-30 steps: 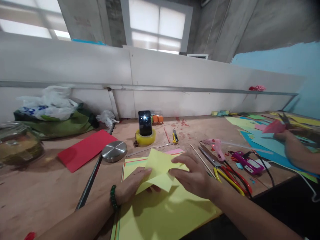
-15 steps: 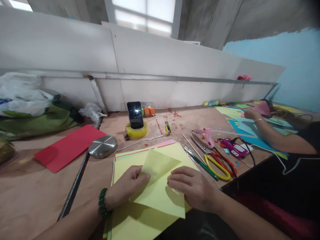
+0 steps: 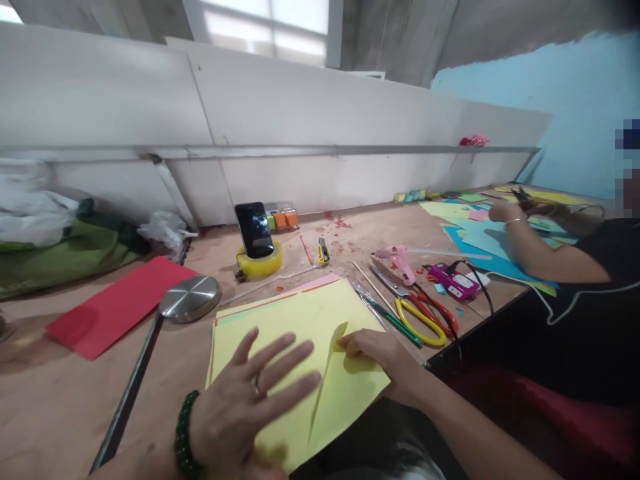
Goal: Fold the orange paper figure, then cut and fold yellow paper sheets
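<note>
Away comes the left hand [image 3: 233,413], off the loose yellow sheet [image 3: 347,393] it grips in the earlier frame, while the sheet shifts towards the right side of the stack of coloured paper [image 3: 280,323]. Now those left fingers are spread wide over the stack's left half; blur makes it hard to say whether any of them touch the paper. And the right hand [image 3: 387,360] has the sheet, thumb and fingers apparently pinching it near its raised left edge, all of this by the near edge of the tabletop [image 3: 45,407].

We look to be mid-handling, the sheet being turned or settled; whether it carries a firm crease, I can't tell. What the next move calls for, I'd judge, is a steady right-hand hold and the left palm ready to flatten that lifted edge.

Just right of the stack, along the near edge, lie the scissors [image 3: 405,293]; towards the far edge, a phone [image 3: 255,230] leans in a tape roll [image 3: 263,261].
</note>
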A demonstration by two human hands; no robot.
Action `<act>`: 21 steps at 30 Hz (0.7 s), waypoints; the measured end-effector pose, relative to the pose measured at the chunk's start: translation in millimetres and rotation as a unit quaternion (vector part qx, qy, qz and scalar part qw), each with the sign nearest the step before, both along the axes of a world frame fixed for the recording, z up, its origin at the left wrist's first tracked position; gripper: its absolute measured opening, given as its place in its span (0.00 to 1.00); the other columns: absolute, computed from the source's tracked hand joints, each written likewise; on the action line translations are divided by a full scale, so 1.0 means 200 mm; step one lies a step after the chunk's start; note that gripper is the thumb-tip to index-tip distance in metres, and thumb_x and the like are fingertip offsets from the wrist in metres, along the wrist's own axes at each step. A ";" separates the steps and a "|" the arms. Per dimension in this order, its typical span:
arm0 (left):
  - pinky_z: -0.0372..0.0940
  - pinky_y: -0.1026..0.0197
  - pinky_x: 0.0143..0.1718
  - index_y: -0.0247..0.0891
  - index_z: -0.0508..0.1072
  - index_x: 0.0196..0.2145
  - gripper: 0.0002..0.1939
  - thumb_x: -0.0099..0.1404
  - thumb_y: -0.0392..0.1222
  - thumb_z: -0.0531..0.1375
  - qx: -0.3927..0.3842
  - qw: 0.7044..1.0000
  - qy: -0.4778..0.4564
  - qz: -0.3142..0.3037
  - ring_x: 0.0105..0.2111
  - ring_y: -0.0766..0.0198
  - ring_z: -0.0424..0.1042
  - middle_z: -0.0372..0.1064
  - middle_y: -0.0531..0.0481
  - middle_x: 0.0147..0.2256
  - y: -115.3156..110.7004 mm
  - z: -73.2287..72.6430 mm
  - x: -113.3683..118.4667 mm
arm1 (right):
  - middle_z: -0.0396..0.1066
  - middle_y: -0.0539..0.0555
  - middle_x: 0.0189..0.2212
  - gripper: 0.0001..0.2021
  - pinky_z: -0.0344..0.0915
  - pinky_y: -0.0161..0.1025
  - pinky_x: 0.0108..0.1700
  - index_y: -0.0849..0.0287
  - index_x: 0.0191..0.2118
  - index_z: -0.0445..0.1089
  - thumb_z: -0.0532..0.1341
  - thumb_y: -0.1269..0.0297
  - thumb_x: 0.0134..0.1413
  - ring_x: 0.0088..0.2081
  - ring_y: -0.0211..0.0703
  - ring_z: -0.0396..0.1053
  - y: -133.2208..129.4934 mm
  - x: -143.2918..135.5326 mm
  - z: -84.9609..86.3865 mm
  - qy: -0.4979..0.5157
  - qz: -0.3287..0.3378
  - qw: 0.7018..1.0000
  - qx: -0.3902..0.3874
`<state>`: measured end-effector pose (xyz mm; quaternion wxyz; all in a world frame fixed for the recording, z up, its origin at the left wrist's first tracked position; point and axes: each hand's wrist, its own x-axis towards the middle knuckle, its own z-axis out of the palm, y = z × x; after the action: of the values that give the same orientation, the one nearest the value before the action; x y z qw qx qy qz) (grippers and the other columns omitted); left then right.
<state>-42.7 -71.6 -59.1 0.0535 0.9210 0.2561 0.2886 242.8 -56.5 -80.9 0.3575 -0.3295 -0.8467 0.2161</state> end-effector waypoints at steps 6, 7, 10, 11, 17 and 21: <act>0.37 0.50 0.65 0.59 0.52 0.65 0.32 0.66 0.52 0.59 -0.020 0.993 0.096 -0.065 0.56 0.53 0.67 0.69 0.49 0.56 -0.05 -0.06 0.05 | 0.76 0.60 0.43 0.09 0.69 0.42 0.41 0.55 0.35 0.67 0.66 0.68 0.45 0.42 0.52 0.75 0.00 -0.01 0.04 -0.035 -0.009 0.998 -0.044; 0.35 0.49 0.65 0.56 0.52 0.65 0.35 0.65 0.52 0.60 -0.035 0.991 0.096 -0.085 0.58 0.51 0.65 0.68 0.48 0.57 -0.03 -0.05 0.05 | 0.76 0.59 0.43 0.09 0.69 0.42 0.42 0.56 0.35 0.68 0.65 0.69 0.44 0.42 0.52 0.75 0.00 -0.01 0.05 -0.030 -0.007 0.998 -0.054; 0.32 0.44 0.65 0.51 0.53 0.65 0.42 0.57 0.58 0.64 -0.071 0.989 0.085 -0.102 0.59 0.44 0.62 0.66 0.45 0.58 0.06 0.00 0.04 | 0.77 0.57 0.40 0.07 0.69 0.41 0.41 0.56 0.34 0.69 0.63 0.72 0.45 0.41 0.50 0.75 0.02 0.00 0.07 0.021 0.004 0.995 -0.095; 0.34 0.42 0.64 0.51 0.55 0.65 0.43 0.56 0.59 0.64 -0.080 0.988 0.089 -0.097 0.59 0.42 0.62 0.67 0.43 0.58 0.08 0.01 0.04 | 0.77 0.56 0.40 0.07 0.70 0.41 0.41 0.56 0.33 0.69 0.62 0.73 0.45 0.41 0.49 0.76 0.02 0.00 0.07 0.038 0.006 0.993 -0.112; 0.64 0.51 0.49 0.41 0.70 0.52 0.20 0.63 0.35 0.51 -0.098 0.990 0.079 -0.071 0.43 0.53 0.75 0.76 0.41 0.44 0.13 -0.01 0.09 | 0.77 0.56 0.40 0.11 0.70 0.41 0.42 0.57 0.34 0.72 0.62 0.76 0.42 0.41 0.49 0.75 0.03 0.02 0.08 0.028 0.024 0.991 -0.129; 0.67 0.59 0.36 0.40 0.76 0.36 0.11 0.66 0.40 0.53 -0.143 0.990 0.016 -0.004 0.35 0.57 0.74 0.75 0.44 0.35 0.10 -0.02 0.12 | 0.77 0.56 0.38 0.06 0.68 0.43 0.48 0.56 0.37 0.74 0.65 0.67 0.50 0.44 0.49 0.74 0.02 0.03 0.09 0.023 0.049 0.992 -0.113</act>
<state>-18.5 -52.6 -62.4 0.1815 0.9093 0.2921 0.2345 248.3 -52.8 -63.8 0.3266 -0.3211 -0.8234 0.3352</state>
